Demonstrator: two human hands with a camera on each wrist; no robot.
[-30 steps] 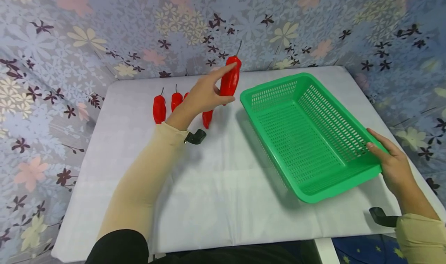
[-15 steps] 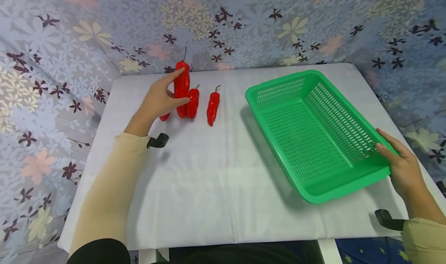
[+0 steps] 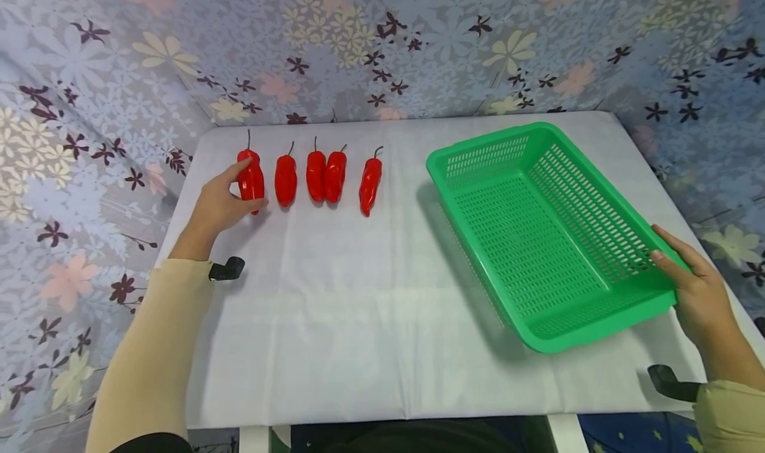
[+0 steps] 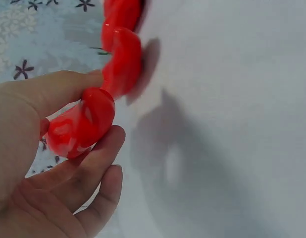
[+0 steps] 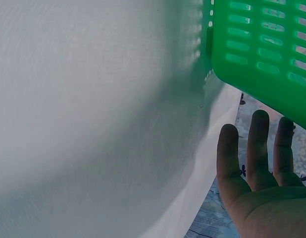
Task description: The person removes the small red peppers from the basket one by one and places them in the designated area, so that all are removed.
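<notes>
A red chili pepper is held upright, stem up, between the thumb and fingers of my left hand at the far left of the white table. In the left wrist view the same pepper sits between thumb and fingertips. Other red peppers stand in a row to its right: one single, a touching pair, and one apart. My right hand grips the right corner of a green plastic basket, thumb over the rim. Several fingers show below the basket in the right wrist view.
A white cloth covers the table. Flowered fabric rises behind its back edge and along both sides. The slotted basket holds nothing and takes up the right half. The person's lap is at the front edge.
My left hand has carried the pepper left from near the basket, past the other peppers, and lowered it at the row's left end. The right hand stays on the basket.
</notes>
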